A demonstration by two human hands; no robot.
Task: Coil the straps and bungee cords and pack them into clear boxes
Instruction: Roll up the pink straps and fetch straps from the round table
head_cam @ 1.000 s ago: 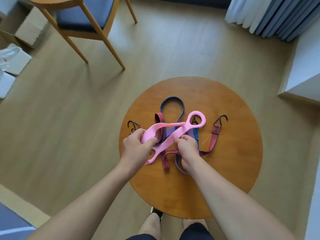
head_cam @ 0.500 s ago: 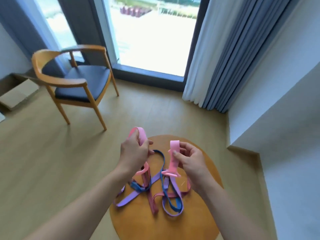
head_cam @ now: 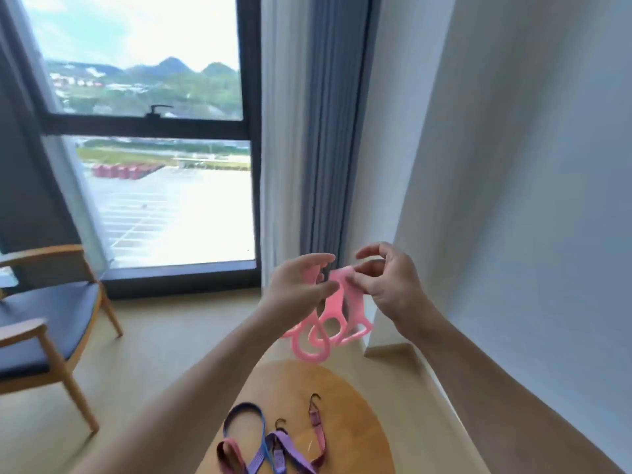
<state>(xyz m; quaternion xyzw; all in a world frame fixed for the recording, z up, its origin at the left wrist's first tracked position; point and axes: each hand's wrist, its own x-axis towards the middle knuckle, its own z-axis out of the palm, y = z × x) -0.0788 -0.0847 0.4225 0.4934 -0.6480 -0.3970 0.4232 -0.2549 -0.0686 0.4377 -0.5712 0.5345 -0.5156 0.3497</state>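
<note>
Pink strap (head_cam: 333, 304) is up in the air, well above the far edge of the bench (head_cam: 362, 401), gathered into a few loops that dangle below the hands. The left grip (head_cam: 297, 285) pinches the bundle between thumb and fingers. The right grip (head_cam: 390, 289) nips the loose end between thumb and forefinger, its other fingers lifted. From where I stand this looks like mid-coil. To do it well, lay each turn flat against the last, keep the loops even, and let the left thumb clamp every new turn so nothing springs apart. A blue strap (head_cam: 260, 429), a purple strap (head_cam: 287, 446) and a hooked bungee cord (head_cam: 316, 419) lie overlapping toward the bench's near edge. I can see no clear box.
</note>
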